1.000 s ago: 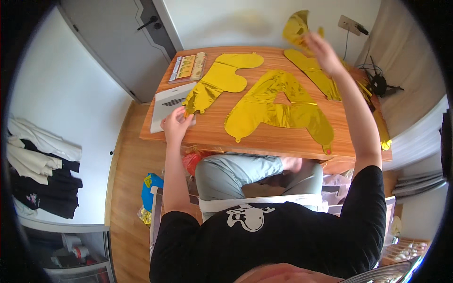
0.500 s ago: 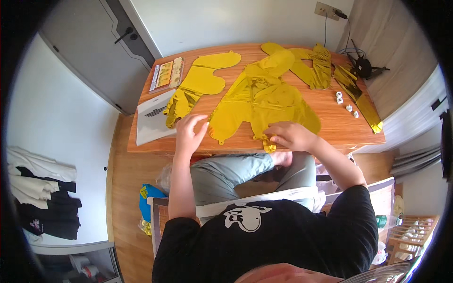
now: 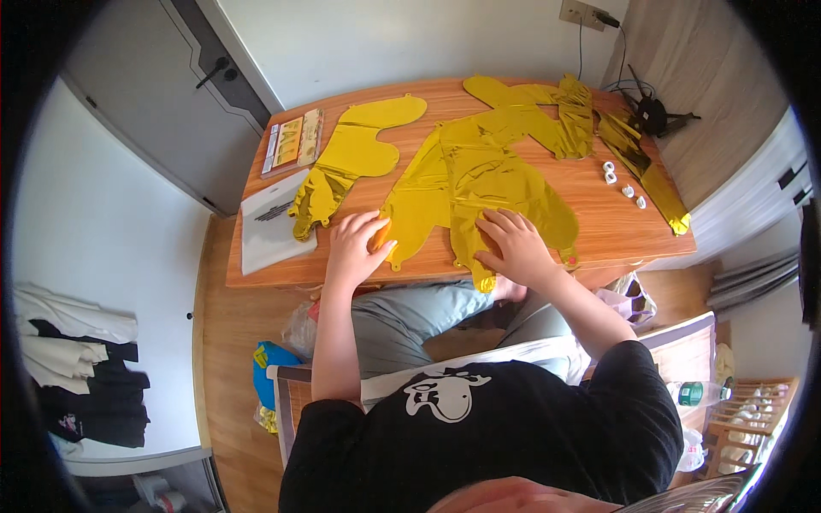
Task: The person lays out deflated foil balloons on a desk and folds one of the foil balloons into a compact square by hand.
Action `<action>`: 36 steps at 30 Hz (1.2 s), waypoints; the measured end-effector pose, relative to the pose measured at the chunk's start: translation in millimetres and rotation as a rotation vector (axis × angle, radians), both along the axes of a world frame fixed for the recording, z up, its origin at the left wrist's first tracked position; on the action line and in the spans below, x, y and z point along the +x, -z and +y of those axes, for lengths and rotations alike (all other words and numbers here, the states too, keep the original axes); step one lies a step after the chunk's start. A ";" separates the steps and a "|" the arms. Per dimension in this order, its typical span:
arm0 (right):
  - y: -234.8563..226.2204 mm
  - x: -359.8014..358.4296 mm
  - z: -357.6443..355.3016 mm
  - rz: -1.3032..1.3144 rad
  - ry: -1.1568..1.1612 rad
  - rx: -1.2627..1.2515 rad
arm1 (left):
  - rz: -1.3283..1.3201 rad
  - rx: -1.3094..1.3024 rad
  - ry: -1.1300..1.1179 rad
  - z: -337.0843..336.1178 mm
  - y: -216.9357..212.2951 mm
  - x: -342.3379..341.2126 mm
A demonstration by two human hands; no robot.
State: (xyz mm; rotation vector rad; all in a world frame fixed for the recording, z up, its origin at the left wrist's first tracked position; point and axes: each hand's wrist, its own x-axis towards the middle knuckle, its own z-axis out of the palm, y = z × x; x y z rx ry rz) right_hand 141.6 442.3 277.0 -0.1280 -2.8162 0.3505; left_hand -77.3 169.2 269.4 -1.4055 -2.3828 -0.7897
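A large flat gold foil balloon [image 3: 496, 175] lies creased across the front middle of the table, one narrow end hanging over the front edge. Spread fingers of my right hand [image 3: 520, 252] rest flat on its lower part. My left hand [image 3: 352, 248] is at its left edge, fingers apart, the thumb and fingertips touching the foil's rim; nothing is gripped. Left of it lies another gold foil balloon [image 3: 363, 150], its lower end crumpled. At the back right a third gold foil balloon [image 3: 575, 120] lies partly folded, and a long narrow gold foil piece [image 3: 650, 179] stretches along the right side.
The wooden table [image 3: 590, 222] also bears a flat decorated package [image 3: 292, 141] and a white sheet or pouch [image 3: 275, 224] at left. Several small white rolls [image 3: 628, 191] sit at right. A black router [image 3: 654, 115] with cables stands at the back right corner.
The large balloon's upper flap has unfolded and now lies flatter. My right hand has opened out flat on the foil. My left hand has lowered to the balloon's left edge.
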 end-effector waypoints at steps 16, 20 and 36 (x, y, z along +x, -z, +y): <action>-4.9 39.0 22.1 -0.004 -0.287 0.059 | -0.070 0.002 0.006 0.1 -0.3 -1.8; -4.3 36.8 17.0 0.179 -0.297 0.028 | -0.076 -0.015 -0.008 -0.6 -0.1 -2.1; 13.9 34.6 3.1 0.333 -0.095 -0.090 | -0.058 0.009 0.016 0.6 -1.8 -0.3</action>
